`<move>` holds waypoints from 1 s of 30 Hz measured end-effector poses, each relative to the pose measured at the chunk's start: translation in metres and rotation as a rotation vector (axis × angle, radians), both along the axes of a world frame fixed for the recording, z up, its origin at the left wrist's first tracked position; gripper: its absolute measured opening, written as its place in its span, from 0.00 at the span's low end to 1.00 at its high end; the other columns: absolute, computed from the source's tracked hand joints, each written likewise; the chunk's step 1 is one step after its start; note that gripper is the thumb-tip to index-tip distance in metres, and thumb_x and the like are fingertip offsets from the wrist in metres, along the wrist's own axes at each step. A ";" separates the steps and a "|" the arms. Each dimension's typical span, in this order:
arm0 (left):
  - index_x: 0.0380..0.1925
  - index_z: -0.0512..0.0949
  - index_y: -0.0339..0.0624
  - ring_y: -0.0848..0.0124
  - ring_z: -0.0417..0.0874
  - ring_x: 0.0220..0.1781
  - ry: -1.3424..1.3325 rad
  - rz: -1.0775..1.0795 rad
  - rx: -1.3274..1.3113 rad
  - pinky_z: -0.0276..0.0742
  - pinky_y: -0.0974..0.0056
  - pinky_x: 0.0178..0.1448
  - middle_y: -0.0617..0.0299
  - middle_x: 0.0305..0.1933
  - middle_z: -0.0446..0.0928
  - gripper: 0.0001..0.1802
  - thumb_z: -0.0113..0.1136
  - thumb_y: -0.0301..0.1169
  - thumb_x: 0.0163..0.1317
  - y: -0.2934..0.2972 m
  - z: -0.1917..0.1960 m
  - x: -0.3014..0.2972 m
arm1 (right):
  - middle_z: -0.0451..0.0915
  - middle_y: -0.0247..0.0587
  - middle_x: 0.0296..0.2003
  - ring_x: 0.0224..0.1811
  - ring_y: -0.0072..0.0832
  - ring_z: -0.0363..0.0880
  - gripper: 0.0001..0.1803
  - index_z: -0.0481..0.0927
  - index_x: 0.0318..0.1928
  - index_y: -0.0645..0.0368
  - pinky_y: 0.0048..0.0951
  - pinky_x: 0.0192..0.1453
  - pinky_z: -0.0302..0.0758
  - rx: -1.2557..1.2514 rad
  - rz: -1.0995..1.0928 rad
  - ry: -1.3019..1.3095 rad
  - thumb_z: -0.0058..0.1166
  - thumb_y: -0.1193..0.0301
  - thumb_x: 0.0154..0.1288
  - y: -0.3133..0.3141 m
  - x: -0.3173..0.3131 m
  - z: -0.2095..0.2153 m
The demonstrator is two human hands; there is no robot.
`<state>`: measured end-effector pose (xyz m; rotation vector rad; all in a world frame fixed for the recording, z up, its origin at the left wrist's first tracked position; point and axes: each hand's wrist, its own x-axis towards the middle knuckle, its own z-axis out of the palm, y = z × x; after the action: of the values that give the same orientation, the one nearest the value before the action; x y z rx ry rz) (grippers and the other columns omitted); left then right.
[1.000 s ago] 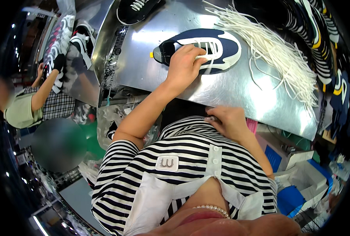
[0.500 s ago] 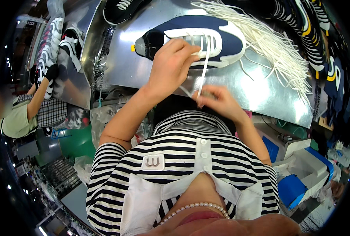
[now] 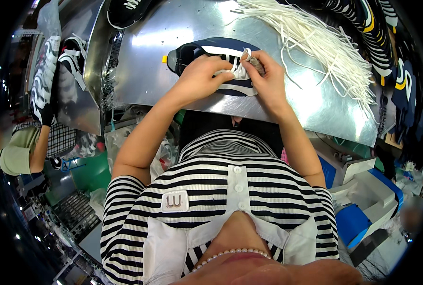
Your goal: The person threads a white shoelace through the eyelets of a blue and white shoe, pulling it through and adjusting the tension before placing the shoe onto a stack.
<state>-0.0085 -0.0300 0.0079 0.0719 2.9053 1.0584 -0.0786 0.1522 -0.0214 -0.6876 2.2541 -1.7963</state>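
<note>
Steel tabletop (image 3: 173,80) lies bare left of the navy sneaker (image 3: 192,50), which sits near its front edge. Left hand (image 3: 199,78) presses down on the shoe; right hand (image 3: 263,76) pinches a white lace (image 3: 240,71). Loose laces (image 3: 325,42) crowd the right; the hands hide the eyelets.

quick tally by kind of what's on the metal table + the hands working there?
Navy shoe being laced: 1
Dark shoe at the table's far edge: 1
Heap of white laces: 1
White lace being threaded: 1
Hands on the shoe: 2, left hand and right hand
Metal table: 1
Total: 7
</note>
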 end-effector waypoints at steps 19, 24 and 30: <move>0.32 0.81 0.39 0.54 0.80 0.40 0.077 0.087 -0.077 0.74 0.55 0.46 0.56 0.35 0.81 0.16 0.71 0.40 0.52 0.008 -0.011 -0.002 | 0.83 0.46 0.29 0.29 0.37 0.85 0.07 0.71 0.43 0.63 0.32 0.34 0.78 0.169 0.102 -0.192 0.54 0.73 0.70 0.032 0.043 0.015; 0.31 0.80 0.38 0.54 0.80 0.38 0.151 0.056 -0.054 0.73 0.55 0.44 0.55 0.33 0.80 0.16 0.72 0.38 0.51 0.010 -0.011 -0.001 | 0.84 0.47 0.28 0.29 0.37 0.86 0.07 0.72 0.42 0.63 0.33 0.33 0.78 0.192 0.079 -0.097 0.54 0.74 0.69 0.031 0.041 0.000; 0.30 0.79 0.36 0.54 0.80 0.34 0.204 0.002 0.143 0.73 0.56 0.39 0.53 0.30 0.77 0.13 0.72 0.31 0.49 0.024 -0.016 0.011 | 0.83 0.49 0.27 0.31 0.43 0.85 0.10 0.70 0.43 0.64 0.37 0.35 0.78 0.229 -0.003 -0.208 0.55 0.72 0.68 0.019 0.045 0.003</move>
<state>0.0024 -0.0063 -0.0083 0.1933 3.0001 1.3316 -0.0338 0.1716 -0.0185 -0.4342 2.2699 -1.5001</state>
